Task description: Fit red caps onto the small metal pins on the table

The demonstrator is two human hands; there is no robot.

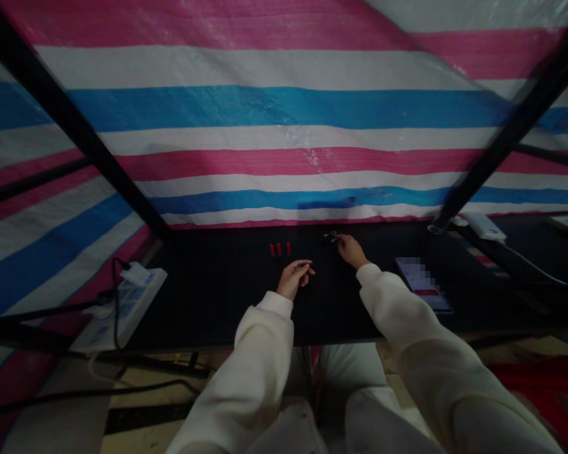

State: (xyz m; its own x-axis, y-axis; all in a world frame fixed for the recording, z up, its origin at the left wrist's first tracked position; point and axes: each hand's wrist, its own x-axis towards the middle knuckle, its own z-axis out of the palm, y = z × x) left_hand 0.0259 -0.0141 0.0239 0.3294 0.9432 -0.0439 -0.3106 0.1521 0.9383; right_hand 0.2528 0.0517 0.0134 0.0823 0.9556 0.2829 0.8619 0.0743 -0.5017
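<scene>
Head view: my right hand point(353, 250) is at a small dark object point(330, 238) toward the black table's point(208, 284) back; whether gripping, I can't tell. My half-open left hand point(295, 277) looks empty; a careless brush could scatter three red cylinders point(279, 249) just beyond.

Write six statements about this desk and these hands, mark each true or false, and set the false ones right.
1. Three small red pieces lie on the black table. True.
2. The left hand is gripping one of the red pieces. False: it is apart from all three, nearer the person.
3. The right hand has its fingertips at a small dark item. True.
4. The phone lies to the left of both hands. False: it lies to the right of them.
5. A white power strip is at the table's left end. True.
6. The sleeves are black. False: they are white.
</scene>
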